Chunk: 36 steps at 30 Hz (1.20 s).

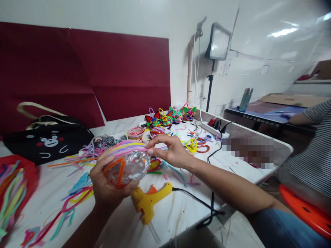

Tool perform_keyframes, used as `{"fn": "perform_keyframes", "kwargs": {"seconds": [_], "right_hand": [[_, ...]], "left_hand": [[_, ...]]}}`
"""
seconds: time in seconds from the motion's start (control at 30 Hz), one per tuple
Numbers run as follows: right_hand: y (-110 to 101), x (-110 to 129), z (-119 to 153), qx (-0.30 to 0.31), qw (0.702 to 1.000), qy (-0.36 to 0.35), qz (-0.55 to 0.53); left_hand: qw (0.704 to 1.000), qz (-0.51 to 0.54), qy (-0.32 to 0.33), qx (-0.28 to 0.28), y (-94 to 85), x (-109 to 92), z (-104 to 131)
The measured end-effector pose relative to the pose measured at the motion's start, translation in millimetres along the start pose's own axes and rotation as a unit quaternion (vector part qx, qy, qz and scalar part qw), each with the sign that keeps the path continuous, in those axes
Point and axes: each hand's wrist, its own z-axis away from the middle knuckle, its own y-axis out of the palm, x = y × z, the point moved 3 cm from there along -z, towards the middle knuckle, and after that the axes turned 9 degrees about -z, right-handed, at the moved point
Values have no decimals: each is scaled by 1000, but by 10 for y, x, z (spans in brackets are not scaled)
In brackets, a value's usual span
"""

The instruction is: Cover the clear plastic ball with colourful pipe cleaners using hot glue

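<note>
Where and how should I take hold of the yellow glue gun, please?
I'd grip the glue gun by its handle, coming from the right with the right hand: the handle points that way, with the cord leaving its end and the orange trigger beside it. The glue stick juts from the near end, and the far end lies by the left hand, so I'd avoid both.

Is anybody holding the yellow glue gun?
No, the glue gun lies on the table; the left hand holds a clear ball, the right hand fuzzy strips.
</note>
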Motion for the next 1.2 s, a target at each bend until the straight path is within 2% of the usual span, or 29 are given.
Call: {"fn": "perform_keyframes", "kwargs": {"seconds": [0.17,0.4,0.5,0.63,0.73,0.87,1.03,1.2], "right_hand": [[-14,-36,-11,19,997,40,-64],[-58,-92,74,35,991,83,-101],[-79,-107,96,38,990,85,-109],[-74,-160,117,29,984,104,-142],[-41,-237,147,5,969,147,-198],[14,-327,194,-24,939,212,-270],[27,-363,215,-53,918,259,-296],[29,-395,224,-47,891,290,-346]], "left_hand": [[1000,23,2,3,-1,5,29],[999,14,-7,42,27,-80,-35],[999,-8,16,31,10,-100,-64],[1000,-15,5,19,10,-105,-81],[1000,-8,-8,15,30,-93,-62],[998,6,-64,29,46,-6,12],[997,9,-42,61,33,-10,33],[999,-10,-29,44,14,-91,-19]]}}
